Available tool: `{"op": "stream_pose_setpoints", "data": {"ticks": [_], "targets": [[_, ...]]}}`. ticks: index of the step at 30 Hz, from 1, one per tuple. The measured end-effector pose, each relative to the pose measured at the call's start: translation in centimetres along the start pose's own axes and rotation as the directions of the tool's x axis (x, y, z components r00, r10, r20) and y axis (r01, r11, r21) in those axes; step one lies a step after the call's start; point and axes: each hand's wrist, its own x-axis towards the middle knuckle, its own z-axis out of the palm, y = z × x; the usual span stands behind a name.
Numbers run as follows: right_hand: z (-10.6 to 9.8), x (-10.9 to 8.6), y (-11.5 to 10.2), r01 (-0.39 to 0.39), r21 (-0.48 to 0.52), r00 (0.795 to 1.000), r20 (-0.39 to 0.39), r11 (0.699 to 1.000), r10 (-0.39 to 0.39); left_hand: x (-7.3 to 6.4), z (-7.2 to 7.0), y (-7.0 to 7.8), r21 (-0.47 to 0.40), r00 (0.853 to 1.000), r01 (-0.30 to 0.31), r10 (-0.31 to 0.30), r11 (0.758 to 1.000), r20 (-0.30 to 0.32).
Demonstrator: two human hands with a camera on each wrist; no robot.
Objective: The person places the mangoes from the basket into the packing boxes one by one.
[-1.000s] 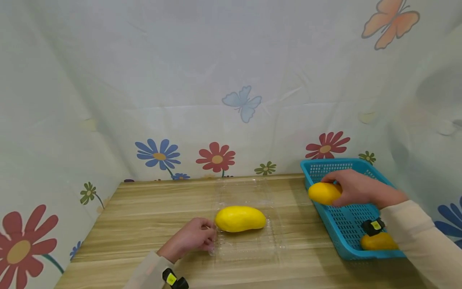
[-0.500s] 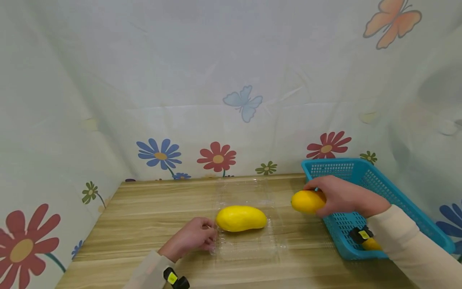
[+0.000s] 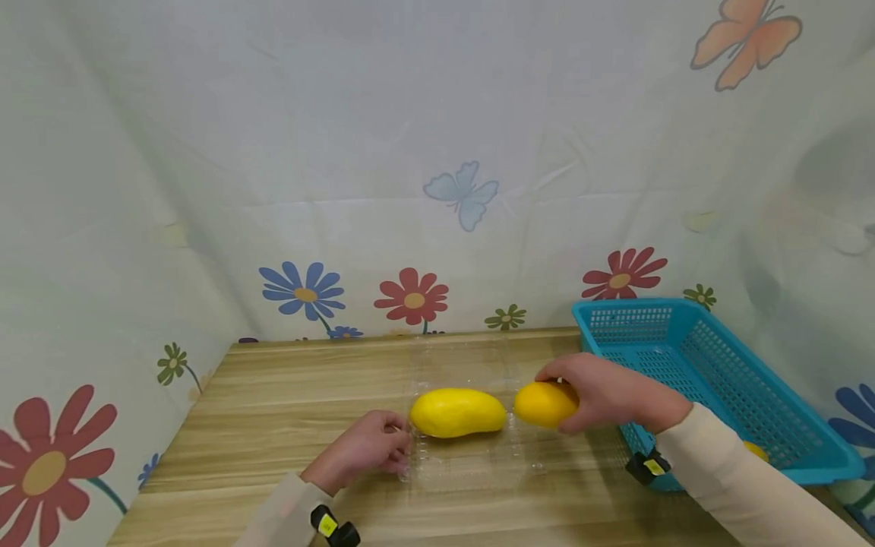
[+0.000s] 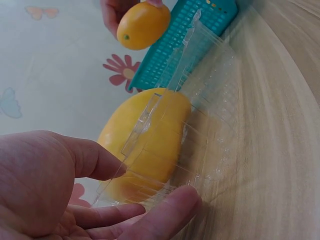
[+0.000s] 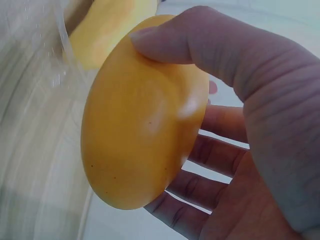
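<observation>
A long yellow mango lies crosswise in the near half of a clear plastic clamshell box, whose lid is folded back flat behind it. At the box's left edge my left hand pinches the plastic wall between thumb and fingers. My right hand grips a smaller orange-yellow mango by its right end, just right of the long one and over the box's right edge. In the right wrist view the thumb presses one side of the mango, with the fingers spread behind it.
A blue perforated plastic basket stands at the right of the wood-grain table. Another mango in it shows partly behind the right sleeve. A flower-printed cloth hangs behind the table.
My right hand has carried the small mango leftward from over the basket to the right edge of the plastic box. My left hand has stayed in place at the box's left edge.
</observation>
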Motion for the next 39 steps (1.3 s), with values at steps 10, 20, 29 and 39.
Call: {"op": "stream_pose_setpoints", "data": {"ticks": [10,20,29,39], "targets": [[1.8,1.3,-1.2,0.05,0.004,0.999,0.008,0.999,-0.051,0.0,0.0,0.1,0.003,1.0,0.012,-0.012,1.0,0.001],[3.3,2.4,-2.5,0.064,0.023,0.998,0.0,0.998,-0.064,0.0,-0.1,-0.1,0.014,1.0,0.021,-0.02,1.0,-0.008],[4.1,3.3,-3.7,0.05,0.005,0.999,0.01,0.999,-0.05,0.1,0.0,0.0,0.006,1.0,0.017,-0.017,1.0,-0.002],[5.6,4.5,-4.9,0.1,0.048,0.995,0.007,0.994,-0.101,0.5,-0.1,-0.4,-0.004,1.0,0.023,-0.023,1.0,-0.004]]}}
